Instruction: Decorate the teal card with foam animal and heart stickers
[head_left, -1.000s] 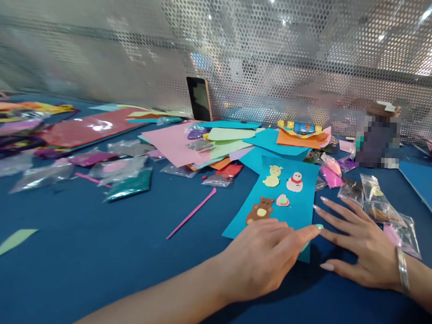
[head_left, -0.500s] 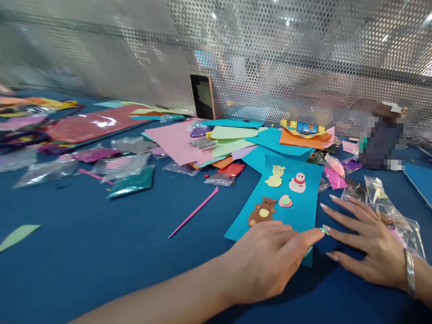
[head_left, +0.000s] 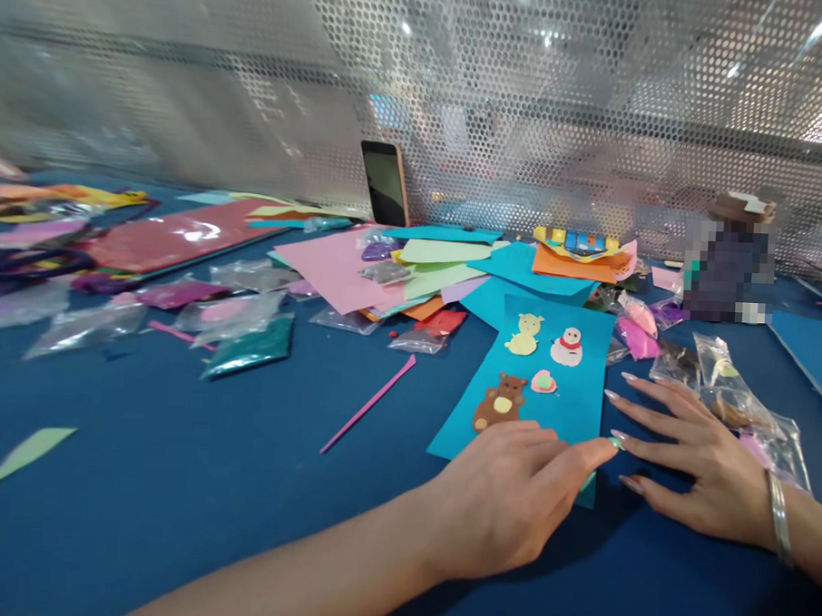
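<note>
Although four shapes already sit on the blue sheet (head_left: 576, 406), I can't say that everything on it is complete: a pale yellow animal (head_left: 522, 336) and a white snowman (head_left: 566, 349) with a red scarf stand at the far end, a brown bear (head_left: 500, 403) lies nearer to me, and to its right is a small pink piece with a green middle (head_left: 544, 382). All four look finished to my eye, while the near end is largely covered by my left hand (head_left: 501, 503), with only a sliver of pale green (head_left: 588, 482) peeping out at the near right corner, so what is left to do there I cannot tell. The sheet lies flat on the tabletop (head_left: 239, 509), right under my left fingers, which are curled inward over it just in front of the bear; whether they pinch something underneath is hidden. My left thumb points right past the sheet's edge, with a green bit (head_left: 615, 443) at its tip, close to one of my right fingertips. My right hand (head_left: 710, 466) is spread, palm down and gripping nothing, just to the right of the sheet, beside some clear packets (head_left: 734, 404)
</note>
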`<act>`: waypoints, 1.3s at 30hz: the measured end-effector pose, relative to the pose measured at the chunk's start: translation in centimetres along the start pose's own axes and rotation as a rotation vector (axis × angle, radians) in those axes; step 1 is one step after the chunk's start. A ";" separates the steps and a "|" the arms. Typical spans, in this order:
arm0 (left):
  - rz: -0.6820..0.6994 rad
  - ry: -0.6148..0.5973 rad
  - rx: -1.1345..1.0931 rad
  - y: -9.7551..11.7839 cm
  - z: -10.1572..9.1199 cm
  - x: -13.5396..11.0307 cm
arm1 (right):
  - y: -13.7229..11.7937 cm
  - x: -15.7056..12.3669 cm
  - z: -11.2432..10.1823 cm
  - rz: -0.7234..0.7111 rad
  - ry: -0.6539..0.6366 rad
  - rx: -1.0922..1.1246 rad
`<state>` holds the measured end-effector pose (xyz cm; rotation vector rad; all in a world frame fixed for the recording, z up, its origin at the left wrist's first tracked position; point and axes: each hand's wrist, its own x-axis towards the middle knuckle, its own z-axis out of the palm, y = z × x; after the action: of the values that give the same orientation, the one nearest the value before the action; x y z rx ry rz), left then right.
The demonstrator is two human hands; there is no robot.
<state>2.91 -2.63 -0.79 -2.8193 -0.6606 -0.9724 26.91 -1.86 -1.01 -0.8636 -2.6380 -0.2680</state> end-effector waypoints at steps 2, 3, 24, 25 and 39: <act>-0.001 -0.001 0.006 0.0 -0.1 0.0 | 0.1 -0.1 0.0 -0.015 -0.004 0.006; -0.003 -0.001 0.007 0.1 -0.1 0.1 | 0.1 -0.1 0.0 -0.026 -0.007 0.006; 0.006 -0.044 -0.016 0.3 -0.4 0.2 | 1.1 0.1 1.7 0.219 0.066 0.099; 0.010 -0.046 -0.018 0.3 -0.4 0.2 | 1.1 0.2 1.7 0.205 0.089 0.093; 0.017 -0.050 -0.024 0.3 -0.5 0.1 | 0.7 0.6 0.8 0.203 0.107 0.221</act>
<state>2.80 -2.93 -0.27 -2.8740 -0.6338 -0.9157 26.70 -0.75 -1.49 -1.0011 -2.4029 0.0280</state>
